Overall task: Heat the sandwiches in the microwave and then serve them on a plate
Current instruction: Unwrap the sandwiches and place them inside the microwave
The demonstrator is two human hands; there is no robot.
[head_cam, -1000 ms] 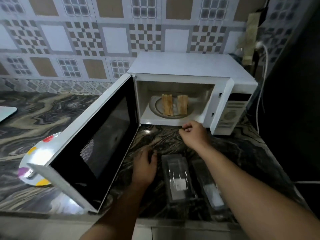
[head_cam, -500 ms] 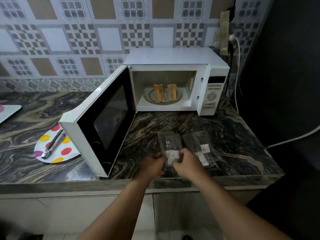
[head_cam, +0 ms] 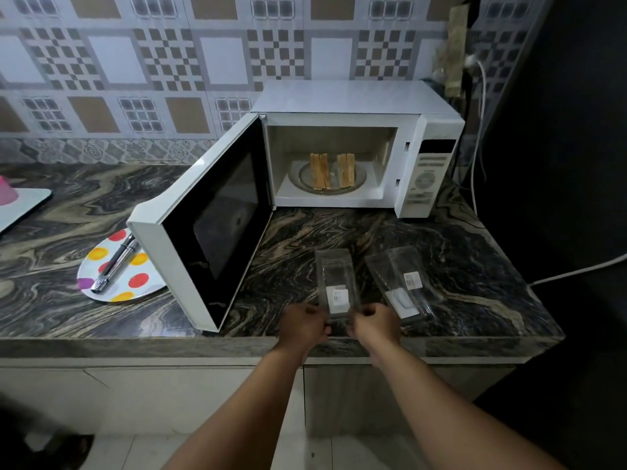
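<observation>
I see a white boxy microwave (head_cam: pixel 356 100), golden-brown toasted sandwiches (head_cam: pixel 331 170), a white round plate (head_cam: pixel 101 286) dotted red, yellow, purple, a dark swirled marble counter (head_cam: pixel 458 266), a grey-brown checkered tile wall (head_cam: pixel 169 62)

Dim, soft overhead light; right side black, wide-angle bending at edges.

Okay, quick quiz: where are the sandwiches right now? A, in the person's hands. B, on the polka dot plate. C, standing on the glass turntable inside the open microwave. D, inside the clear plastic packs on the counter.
C: both sandwiches stand on the turntable inside the microwave, whose door is swung open.
</observation>
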